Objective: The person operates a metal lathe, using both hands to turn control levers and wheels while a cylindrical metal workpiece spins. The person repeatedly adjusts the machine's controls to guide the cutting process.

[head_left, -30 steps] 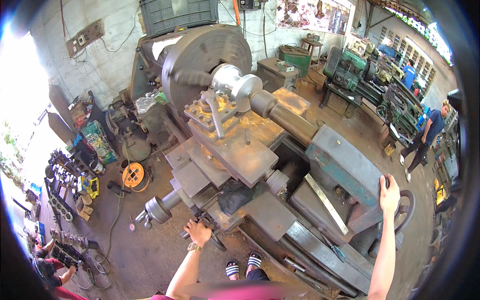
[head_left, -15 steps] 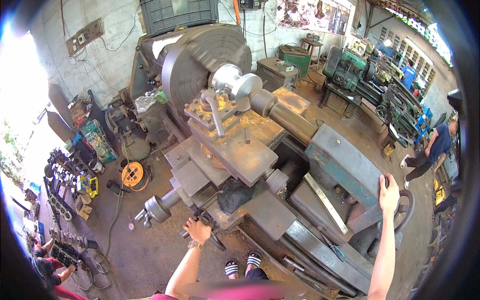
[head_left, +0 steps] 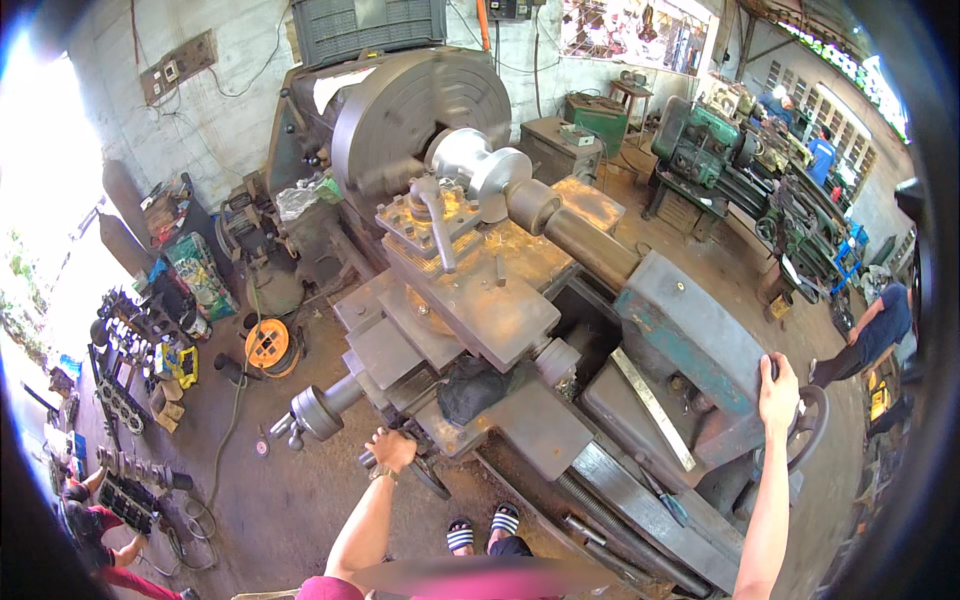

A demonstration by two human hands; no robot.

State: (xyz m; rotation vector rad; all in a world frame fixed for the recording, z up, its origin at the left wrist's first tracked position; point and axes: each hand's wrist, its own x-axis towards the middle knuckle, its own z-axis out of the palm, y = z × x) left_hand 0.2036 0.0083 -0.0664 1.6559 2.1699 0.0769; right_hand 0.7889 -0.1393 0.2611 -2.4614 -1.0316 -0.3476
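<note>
My left hand [head_left: 393, 451] is closed around the grip of the carriage handwheel [head_left: 434, 482], low on the front of a large lathe. At the far end of the tailstock [head_left: 690, 325], my right hand [head_left: 778, 393] curls over a small dark handle, mostly hidden by the fingers. A shiny spool-shaped metal workpiece [head_left: 501, 172] sits between the big chuck [head_left: 365, 135] and the tailstock's centre. The chuck is blurred, as if spinning. Beside the workpiece stands the tool post [head_left: 428, 217] with its upright lever. A black cloth [head_left: 473, 390] lies on the carriage.
The tailstock handwheel [head_left: 820, 430] is beside my right hand. A metal bar [head_left: 652, 409] lies on the tailstock base. An orange cable reel [head_left: 270, 347] stands on the floor at left. A person [head_left: 882, 325] is at right; another [head_left: 100, 535] works at lower left.
My left hand has shifted slightly on its grip, its fingers a little higher. My right hand keeps its place. The person at right has moved further right.
</note>
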